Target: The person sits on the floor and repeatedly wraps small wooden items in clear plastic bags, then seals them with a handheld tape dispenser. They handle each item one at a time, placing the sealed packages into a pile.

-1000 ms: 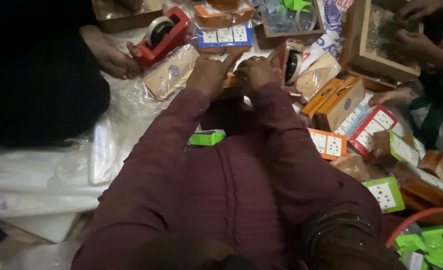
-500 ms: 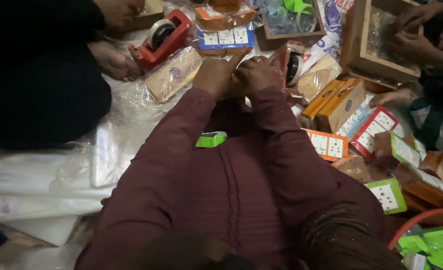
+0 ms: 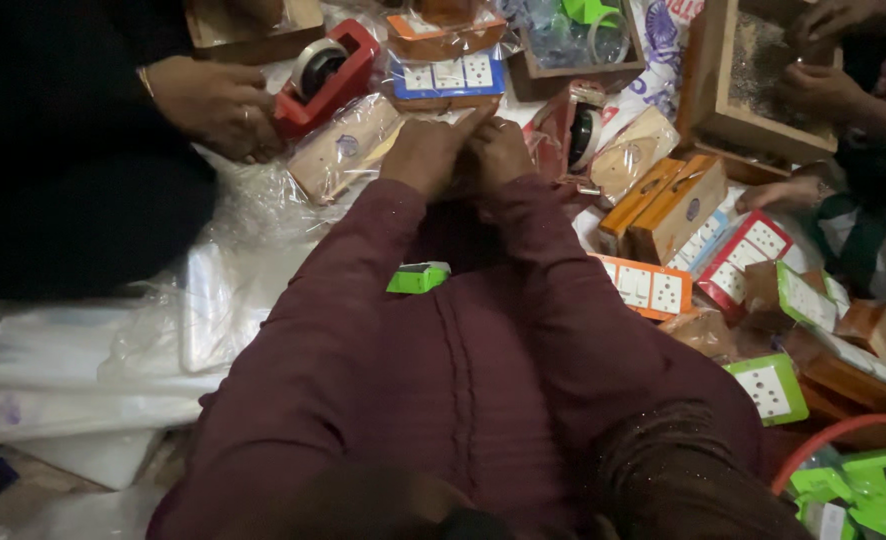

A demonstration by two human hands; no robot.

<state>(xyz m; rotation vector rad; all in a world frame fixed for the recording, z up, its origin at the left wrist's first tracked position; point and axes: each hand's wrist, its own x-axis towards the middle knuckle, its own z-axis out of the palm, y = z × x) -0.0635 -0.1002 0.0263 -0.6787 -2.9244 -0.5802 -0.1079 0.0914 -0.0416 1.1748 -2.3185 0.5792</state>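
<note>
- Hands of the person wearing the camera meet at upper centre of the frame: left hand (image 3: 425,155) and right hand (image 3: 503,150) are pressed together, fingers curled tight; whatever they pinch between them is hidden, so I cannot tell what they hold.
- Clear-wrapped pale packet (image 3: 348,145) lies just left of the left hand, touching or nearly so; a blue-edged card of white switches (image 3: 448,75) sits just above the fingertips.
- Red tape dispenser (image 3: 325,72) stands at upper left, beside another person's hand (image 3: 213,105); a second dispenser (image 3: 578,130) sits just right of the right hand.
- Small green box (image 3: 418,278) rests in the maroon lap at centre.
- Judgement: working well here means keeping both hands close over the packet, holding the wrap taut, and keeping elbows clear of the orange boxes (image 3: 668,205) at right.
</note>
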